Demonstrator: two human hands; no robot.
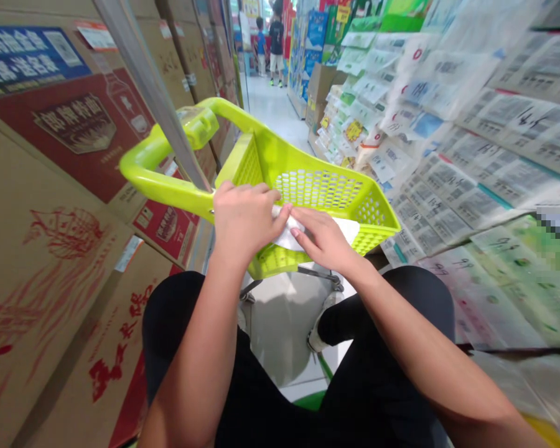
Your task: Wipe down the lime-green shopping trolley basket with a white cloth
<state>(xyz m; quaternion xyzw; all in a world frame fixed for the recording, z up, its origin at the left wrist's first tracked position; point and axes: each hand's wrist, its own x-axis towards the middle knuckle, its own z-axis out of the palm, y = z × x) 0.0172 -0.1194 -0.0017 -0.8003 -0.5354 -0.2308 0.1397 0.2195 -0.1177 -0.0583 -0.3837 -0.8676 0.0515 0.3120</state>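
A lime-green shopping cart with perforated basket walls stands in front of my knees. My left hand is closed at the near rim, below the handle, its thumb against a crumpled white cloth. From the other side my right hand pinches the same cloth, thumb and fingers close to my left thumb. More white material shows behind my right hand, over the basket's rim; whether it is one piece with the cloth I cannot tell. My left fingertips are partly hidden.
A metal pole rises from the cart's handle side. Stacked cardboard boxes line the left. Plastic-wrapped paper packs are piled on the right. Two people stand far down the tiled aisle. A green seat edge shows beneath me.
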